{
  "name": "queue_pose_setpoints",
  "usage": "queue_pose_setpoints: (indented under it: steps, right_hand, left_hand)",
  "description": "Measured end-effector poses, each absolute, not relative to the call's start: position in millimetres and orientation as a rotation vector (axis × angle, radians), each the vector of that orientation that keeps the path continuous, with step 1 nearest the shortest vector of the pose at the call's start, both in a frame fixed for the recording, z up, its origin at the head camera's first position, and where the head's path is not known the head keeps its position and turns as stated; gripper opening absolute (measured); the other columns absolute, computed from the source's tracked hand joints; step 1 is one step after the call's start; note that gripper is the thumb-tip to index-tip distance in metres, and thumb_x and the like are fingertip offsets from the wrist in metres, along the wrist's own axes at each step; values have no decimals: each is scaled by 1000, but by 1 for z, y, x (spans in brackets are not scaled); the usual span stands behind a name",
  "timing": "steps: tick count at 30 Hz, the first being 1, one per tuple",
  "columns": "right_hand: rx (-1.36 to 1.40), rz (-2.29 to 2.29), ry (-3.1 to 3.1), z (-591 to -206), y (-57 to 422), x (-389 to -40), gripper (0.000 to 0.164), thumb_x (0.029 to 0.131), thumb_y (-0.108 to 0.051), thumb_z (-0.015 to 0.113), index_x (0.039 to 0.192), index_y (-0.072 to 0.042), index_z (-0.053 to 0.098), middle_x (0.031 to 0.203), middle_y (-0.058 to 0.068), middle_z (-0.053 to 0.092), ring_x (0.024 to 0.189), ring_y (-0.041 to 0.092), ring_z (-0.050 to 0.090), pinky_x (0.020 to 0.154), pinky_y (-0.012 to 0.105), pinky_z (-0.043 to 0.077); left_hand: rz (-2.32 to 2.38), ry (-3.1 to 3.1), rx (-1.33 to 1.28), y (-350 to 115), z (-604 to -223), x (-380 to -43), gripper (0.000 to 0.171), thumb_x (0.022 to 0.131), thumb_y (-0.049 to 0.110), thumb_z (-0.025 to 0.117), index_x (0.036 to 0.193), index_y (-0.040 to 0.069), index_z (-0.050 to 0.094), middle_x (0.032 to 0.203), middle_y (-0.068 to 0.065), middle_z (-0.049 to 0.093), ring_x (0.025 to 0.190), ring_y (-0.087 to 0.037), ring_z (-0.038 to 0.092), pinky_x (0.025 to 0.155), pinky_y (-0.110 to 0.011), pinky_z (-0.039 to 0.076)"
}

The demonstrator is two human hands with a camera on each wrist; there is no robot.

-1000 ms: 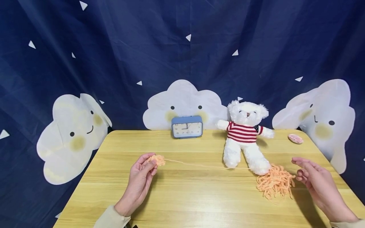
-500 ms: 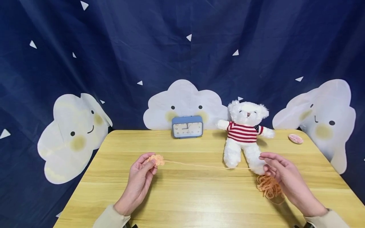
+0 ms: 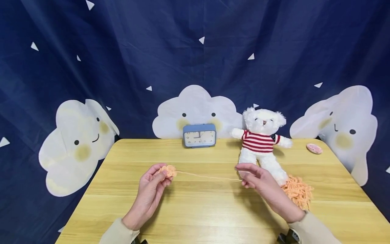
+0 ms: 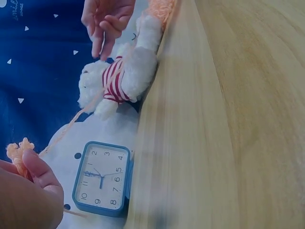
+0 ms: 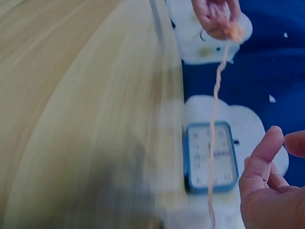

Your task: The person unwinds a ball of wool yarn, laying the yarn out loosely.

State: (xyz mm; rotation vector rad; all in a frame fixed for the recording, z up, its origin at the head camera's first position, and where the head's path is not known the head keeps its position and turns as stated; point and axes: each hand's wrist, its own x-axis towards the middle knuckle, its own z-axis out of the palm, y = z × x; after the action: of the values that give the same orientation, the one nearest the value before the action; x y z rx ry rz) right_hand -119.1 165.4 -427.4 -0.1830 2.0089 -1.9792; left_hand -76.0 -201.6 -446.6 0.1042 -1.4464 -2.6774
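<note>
In the head view my left hand (image 3: 152, 189) pinches a small wound bundle of peach yarn (image 3: 169, 171) between thumb and fingers. A single yarn strand (image 3: 207, 176) runs from the bundle to the right, toward my right hand (image 3: 265, 188). That hand is raised over the table in front of the teddy bear, fingers loosely bent. The right wrist view shows its thumb (image 5: 267, 145) and a fingertip with a gap between them, the strand passing beside them. A loose heap of peach yarn (image 3: 298, 192) lies by the bear's foot, partly behind my right wrist.
A white teddy bear (image 3: 259, 142) in a red-striped shirt sits at the back right of the wooden table (image 3: 195, 217). Left of it stands a blue alarm clock (image 3: 199, 135). A small pink oval object (image 3: 314, 148) lies near the back right corner. A dark blue curtain (image 3: 170, 51) hangs behind.
My right hand has moved left from beside the yarn heap, past the bear's feet, to the strand's middle stretch. My left hand keeps its place with the bundle.
</note>
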Motion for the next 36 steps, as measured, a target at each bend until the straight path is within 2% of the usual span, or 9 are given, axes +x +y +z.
queue_pose_setpoints:
  steps: [3,7,10,15,19,22,25,30,36]
  right_hand:
    - [-249,-1944,1981,-432,148,-118,46,105,-5,65,147,12,55,114,8,68,90,18,68,85,31,62]
    - [-340,-1918,1944,-440,130,-116,49,104,-5,66,148,12,54,127,18,66,97,24,71,89,32,62]
    - [-359,-1907,1924,-445,118,-116,51,102,-7,68,148,11,54,129,24,66,99,25,71,91,32,62]
    - [-335,-1889,1873,-451,104,-117,56,99,-8,74,149,8,54,125,27,69,103,22,71,96,32,59]
    - [-331,-1904,1800,-454,96,-117,60,96,-6,76,149,11,53,140,27,63,107,22,71,99,32,57]
    - [-337,-1924,1737,-455,92,-117,58,97,-4,75,147,15,51,142,28,63,111,24,72,98,33,59]
    - [-334,-1915,1722,-455,91,-117,51,100,-5,76,141,16,56,129,24,71,106,24,72,93,33,62]
    - [-320,-1893,1773,-453,95,-116,34,102,-8,75,125,15,67,102,13,74,86,13,68,80,25,62]
    - [-274,-2000,1749,-446,105,-116,16,106,-9,72,115,4,75,95,6,72,80,9,64,74,21,59]
  left_hand:
    - [-2684,-1444,94,-200,-446,-77,17,105,-11,60,120,-3,64,102,-12,69,82,-18,73,70,-21,60]
    - [-2690,-1446,107,-198,-445,-77,17,105,-11,61,118,-2,65,101,-11,69,82,-17,72,70,-21,60]
    - [-2695,-1449,108,-197,-445,-77,17,105,-11,61,118,-1,65,100,-10,69,81,-17,70,70,-21,59]
    - [-2705,-1438,99,-196,-446,-77,16,105,-10,61,117,0,65,101,-10,69,81,-16,70,70,-21,59]
    - [-2710,-1433,99,-196,-447,-77,16,105,-10,61,117,0,65,101,-9,68,81,-16,70,70,-20,59]
    - [-2711,-1433,101,-196,-447,-77,16,105,-10,61,117,0,65,101,-9,68,81,-16,70,71,-21,59]
    - [-2710,-1433,102,-196,-447,-77,16,105,-10,61,117,0,66,101,-9,69,81,-16,70,71,-21,60]
    - [-2705,-1439,110,-197,-447,-76,17,105,-11,61,116,0,66,99,-9,69,81,-16,70,70,-20,59]
    - [-2696,-1449,146,-198,-447,-76,17,103,-13,60,116,-3,65,103,-10,67,81,-16,68,71,-21,59]
